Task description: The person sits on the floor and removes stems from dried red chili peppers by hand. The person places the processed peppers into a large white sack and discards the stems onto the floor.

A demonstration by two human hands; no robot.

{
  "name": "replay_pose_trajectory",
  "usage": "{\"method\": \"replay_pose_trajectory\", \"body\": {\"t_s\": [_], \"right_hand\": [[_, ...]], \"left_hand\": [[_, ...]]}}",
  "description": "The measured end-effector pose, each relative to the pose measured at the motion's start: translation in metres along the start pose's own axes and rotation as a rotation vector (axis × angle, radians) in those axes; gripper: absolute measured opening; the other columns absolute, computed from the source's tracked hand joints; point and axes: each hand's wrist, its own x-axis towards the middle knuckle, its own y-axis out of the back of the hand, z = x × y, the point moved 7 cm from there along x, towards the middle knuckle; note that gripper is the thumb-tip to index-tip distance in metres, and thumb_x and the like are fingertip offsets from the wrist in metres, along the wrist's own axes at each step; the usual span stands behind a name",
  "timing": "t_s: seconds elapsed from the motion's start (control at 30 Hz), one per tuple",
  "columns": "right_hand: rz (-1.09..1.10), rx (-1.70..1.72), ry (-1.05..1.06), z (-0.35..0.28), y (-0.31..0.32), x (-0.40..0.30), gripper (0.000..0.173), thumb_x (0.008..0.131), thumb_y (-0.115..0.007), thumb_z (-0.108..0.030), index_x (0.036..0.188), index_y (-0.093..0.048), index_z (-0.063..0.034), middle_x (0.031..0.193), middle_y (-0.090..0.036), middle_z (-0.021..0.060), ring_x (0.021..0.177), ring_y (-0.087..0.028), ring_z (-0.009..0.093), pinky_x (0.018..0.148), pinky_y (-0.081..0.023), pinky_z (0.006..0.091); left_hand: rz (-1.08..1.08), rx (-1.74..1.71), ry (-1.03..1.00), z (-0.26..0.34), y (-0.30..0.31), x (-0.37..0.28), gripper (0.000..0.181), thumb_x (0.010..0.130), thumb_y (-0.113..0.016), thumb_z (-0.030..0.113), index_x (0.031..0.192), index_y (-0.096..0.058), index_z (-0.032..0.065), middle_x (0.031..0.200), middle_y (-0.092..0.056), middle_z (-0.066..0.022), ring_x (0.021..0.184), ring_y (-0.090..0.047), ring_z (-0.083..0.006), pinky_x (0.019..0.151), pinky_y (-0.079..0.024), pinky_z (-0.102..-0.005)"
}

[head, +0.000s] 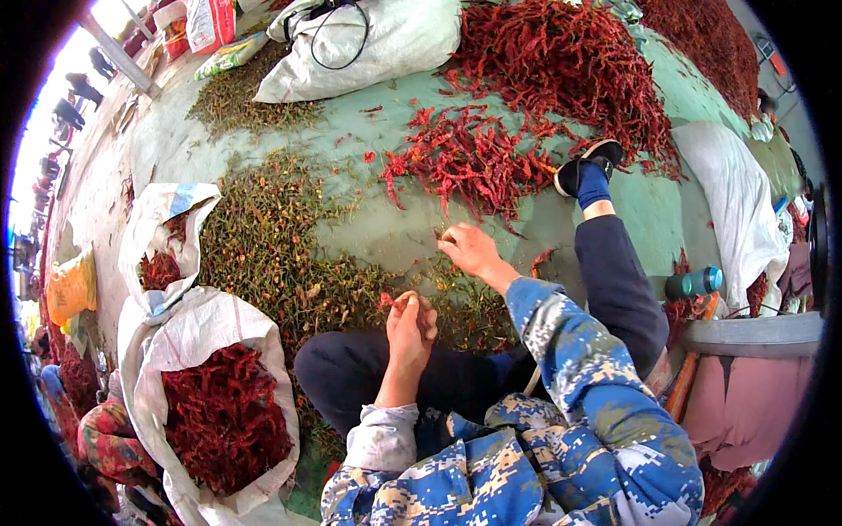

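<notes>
My left hand (pixel 412 322) is held over my bent leg, thumb and fingers pinched on a small red piece of chili pepper (pixel 387 300). Ahead and to its right, my right hand (pixel 470 250) hovers above the green floor with its fingers curled. A tiny dark bit shows at its fingertips, too small to tell whether it is held. Beyond it lies a loose spread of dried red chili peppers (pixel 470 161). A layer of chili stems and scraps (pixel 263 243) covers the floor to the left, reaching under my left hand.
Open white woven sacks of red chilies (pixel 223 421) stand at my left. A large chili heap (pixel 559 59) and a full white sack (pixel 381 46) lie ahead. My shod foot (pixel 595 161) rests against the chilies. A teal bottle (pixel 704 281) and a stool (pixel 756 335) are at right.
</notes>
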Motion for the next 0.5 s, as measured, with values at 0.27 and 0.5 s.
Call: {"method": "replay_pose_trajectory", "body": {"t_s": [0.27, 0.5], "right_hand": [[0.019, 0.055, -0.03, 0.006, -0.015, 0.012, 0.024, 0.084, -0.064, -0.028, 0.094, -0.062, -0.0067, 0.096, -0.059, 0.0143, 0.091, -0.059, 0.033, 0.078, -0.048, 0.0431], [-0.132, 0.321, 0.328, -0.072, 0.021, -0.089, 0.017, 0.085, -0.061, -0.019, 0.091, -0.061, -0.0035, 0.089, -0.061, 0.0149, 0.088, -0.059, 0.033, 0.074, -0.048, 0.0407]], "left_hand": [[-0.101, 0.09, -0.046, -0.003, -0.001, 0.004, 0.008, 0.099, -0.049, 0.021, 0.097, -0.051, 0.0135, 0.077, -0.05, 0.0016, 0.058, -0.045, -0.0105, 0.044, -0.034, -0.0233], [-0.216, 0.41, -0.09, -0.003, -0.017, -0.001, 0.025, 0.099, -0.048, 0.019, 0.119, -0.053, 0.0056, 0.07, -0.05, 0.0019, 0.054, -0.044, -0.007, 0.045, -0.034, -0.0214]]}}
